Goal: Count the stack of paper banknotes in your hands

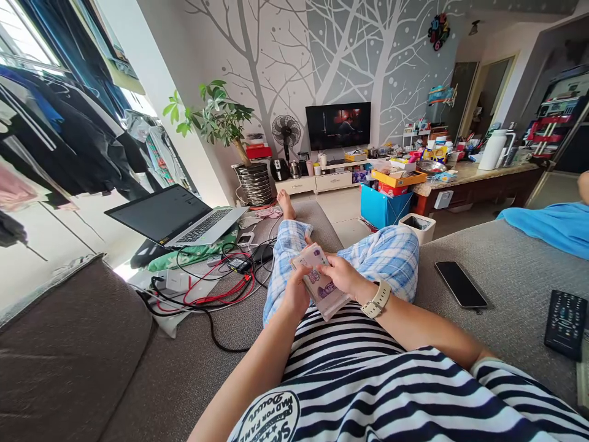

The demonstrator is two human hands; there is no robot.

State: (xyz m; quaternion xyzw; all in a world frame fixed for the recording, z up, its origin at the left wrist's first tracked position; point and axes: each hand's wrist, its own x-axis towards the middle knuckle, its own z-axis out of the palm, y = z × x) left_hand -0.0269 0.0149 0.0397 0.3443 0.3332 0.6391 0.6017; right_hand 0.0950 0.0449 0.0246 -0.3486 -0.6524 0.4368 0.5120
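I sit on a grey sofa (506, 270) in a striped shirt and blue plaid trousers. Over my lap both hands grip a stack of pinkish banknotes (317, 283). My left hand (295, 294) is closed under the stack's near left side. My right hand (343, 276), with a white watch on its wrist, is closed on the stack's right edge, fingers curled over the top note.
An open laptop (177, 218) and tangled red and black cables (216, 288) lie to my left. A black phone (460, 284) and a remote (565, 323) rest on the sofa at right. Ahead are a blue box (384, 207), a TV (338, 125), a fan and a potted plant.
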